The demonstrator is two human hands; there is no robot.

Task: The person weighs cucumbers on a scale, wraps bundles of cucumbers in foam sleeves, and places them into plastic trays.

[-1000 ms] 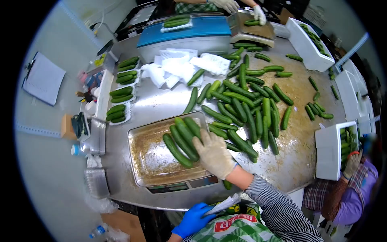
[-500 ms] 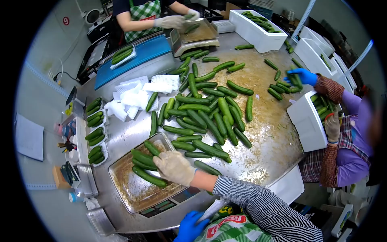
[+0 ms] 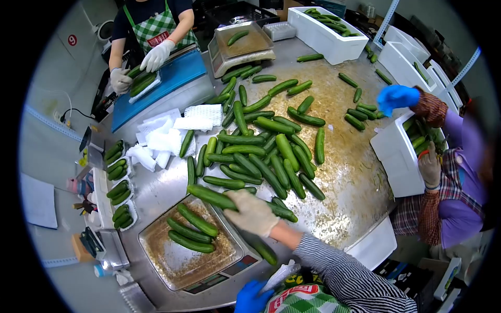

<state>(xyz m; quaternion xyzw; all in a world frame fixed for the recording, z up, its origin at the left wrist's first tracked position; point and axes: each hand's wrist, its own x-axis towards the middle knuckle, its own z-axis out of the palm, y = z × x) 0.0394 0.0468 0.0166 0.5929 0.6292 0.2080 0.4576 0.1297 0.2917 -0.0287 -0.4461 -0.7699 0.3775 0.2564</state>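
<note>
Right hand (image 3: 253, 213), in a pale glove, stretches back-up across the tabletop (image 3: 339, 219) from its near edge, its grip closed around one end of a cucumber (image 3: 209, 197). The cucumber points toward the tabletop's left edge, over the far corner of the metal scale pan (image 3: 169, 261); its end inside the glove is hidden. Three cucumbers (image 3: 197, 220) lie in the pan. Another, the loose cucumber (image 3: 265, 253), lies beside the pan's right corner, its upper end covered by the hand. Left hand (image 3: 253, 297), blue-gloved at the tabletop's near edge, is cut off below; its grip is narrow on folded white foam netting (image 3: 281, 275), most fingers hard to make out. The display (image 3: 206, 284) before the pan cannot be read.
</note>
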